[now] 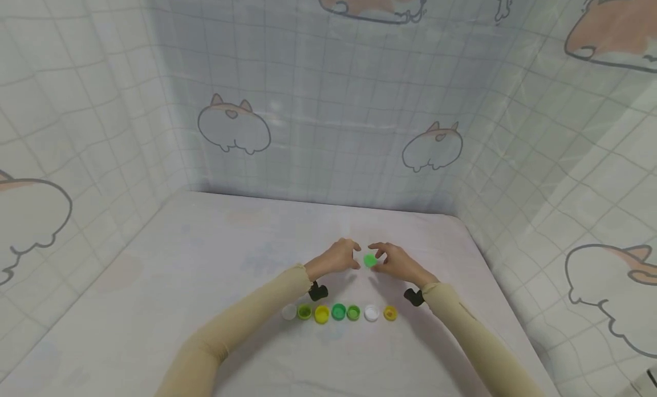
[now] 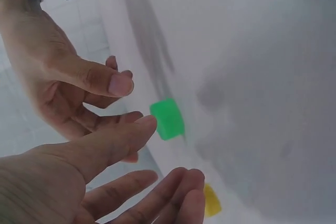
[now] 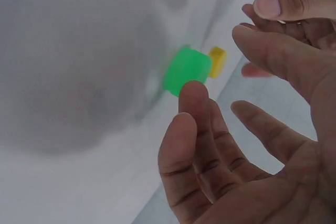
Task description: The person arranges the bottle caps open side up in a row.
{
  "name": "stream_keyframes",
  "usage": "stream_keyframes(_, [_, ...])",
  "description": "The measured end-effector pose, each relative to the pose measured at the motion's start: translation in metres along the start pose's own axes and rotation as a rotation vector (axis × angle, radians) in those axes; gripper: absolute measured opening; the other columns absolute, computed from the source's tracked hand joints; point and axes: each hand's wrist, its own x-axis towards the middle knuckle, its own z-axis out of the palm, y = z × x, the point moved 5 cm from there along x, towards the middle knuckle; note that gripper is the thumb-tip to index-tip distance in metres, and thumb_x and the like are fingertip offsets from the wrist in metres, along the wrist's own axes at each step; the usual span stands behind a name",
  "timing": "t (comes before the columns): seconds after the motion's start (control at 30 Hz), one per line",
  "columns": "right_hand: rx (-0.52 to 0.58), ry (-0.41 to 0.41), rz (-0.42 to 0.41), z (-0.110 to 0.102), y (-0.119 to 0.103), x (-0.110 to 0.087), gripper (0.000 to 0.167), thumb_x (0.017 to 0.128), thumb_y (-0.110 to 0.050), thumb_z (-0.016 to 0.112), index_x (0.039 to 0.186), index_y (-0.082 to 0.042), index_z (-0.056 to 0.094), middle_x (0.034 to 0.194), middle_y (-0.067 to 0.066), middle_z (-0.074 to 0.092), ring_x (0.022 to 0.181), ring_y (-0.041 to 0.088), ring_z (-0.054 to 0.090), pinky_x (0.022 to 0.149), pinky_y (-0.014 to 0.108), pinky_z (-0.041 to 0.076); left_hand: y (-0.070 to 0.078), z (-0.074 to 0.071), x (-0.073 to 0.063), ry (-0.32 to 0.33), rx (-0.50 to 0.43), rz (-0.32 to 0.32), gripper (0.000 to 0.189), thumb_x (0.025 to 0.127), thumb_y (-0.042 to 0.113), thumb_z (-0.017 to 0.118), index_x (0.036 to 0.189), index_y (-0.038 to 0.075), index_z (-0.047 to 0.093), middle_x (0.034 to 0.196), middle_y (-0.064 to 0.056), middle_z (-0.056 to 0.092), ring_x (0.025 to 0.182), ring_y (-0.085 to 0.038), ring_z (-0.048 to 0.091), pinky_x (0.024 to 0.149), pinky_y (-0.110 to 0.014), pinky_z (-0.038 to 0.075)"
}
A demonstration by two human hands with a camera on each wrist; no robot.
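Observation:
A bright green cap [image 1: 370,260] stands on the table between my two hands. My left hand [image 1: 340,255] is to its left, fingers bent and spread apart from the thumb, with nothing held. On the other side, my right hand [image 1: 396,262] curves toward the cap, its fingertips very near; the right wrist view leaves contact unclear. A small yellow piece [image 3: 217,61] shows beyond the green cap in the right wrist view. In the left wrist view, my left fingers partly cover this yellow piece [image 2: 211,201]. I cannot make it out in the head view.
Nearer my body lies a row of several round caps: a clear one [image 1: 289,312], a yellow one [image 1: 321,314], a green one [image 1: 339,311], a white one [image 1: 372,312] and an orange-yellow one [image 1: 390,313] among them. Grid-patterned curtains [image 1: 328,100] enclose the table.

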Motion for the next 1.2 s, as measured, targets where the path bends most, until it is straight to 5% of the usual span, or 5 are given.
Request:
stream_keyframes(0.2, [-0.023,-0.031,0.054,0.008,0.005,0.010,0.063,0.081,-0.020,0.078,0.137,-0.007,0.052,0.103,0.012,0.064,0.083,0.017,0.057,0.072,0.031,0.048,-0.007,0.006,0.010,0.012,-0.019,-0.047,0.053,0.080,0.012,0.078,0.129,0.000,0.059,0.130,-0.018,0.057,0.114,-0.029,0.057,0.090,-0.037,0.051])
stream_keyframes(0.37, [-0.052,-0.041,0.131,0.014,0.013,0.016,0.061,0.079,-0.016,0.080,0.133,-0.001,0.054,0.093,0.010,0.064,0.078,0.016,0.056,0.068,0.029,0.047,-0.008,0.016,0.017,0.004,0.035,-0.038,0.052,0.079,0.015,0.079,0.127,0.003,0.061,0.132,-0.013,0.059,0.119,-0.026,0.056,0.094,-0.036,0.049])
stream_keyframes(0.7, [0.027,-0.015,0.059,0.021,0.016,0.019,0.027,0.082,-0.009,0.075,0.108,-0.001,0.067,0.086,0.008,0.069,0.073,0.013,0.060,0.063,0.026,0.050,-0.001,0.021,0.022,0.004,0.067,0.071,0.029,0.081,0.010,0.077,0.108,0.001,0.072,0.106,-0.010,0.073,0.073,-0.010,0.060,0.063,-0.020,0.049])
stream_keyframes(1.2, [-0.021,0.052,0.008,0.015,0.013,0.018,0.021,0.079,-0.008,0.077,0.099,-0.003,0.072,0.084,0.005,0.067,0.076,0.014,0.058,0.067,0.026,0.047,0.000,0.025,0.029,0.041,0.044,0.072,0.016,0.078,0.010,0.080,0.092,0.002,0.076,0.086,-0.006,0.075,0.065,-0.006,0.052,0.060,-0.018,0.044])
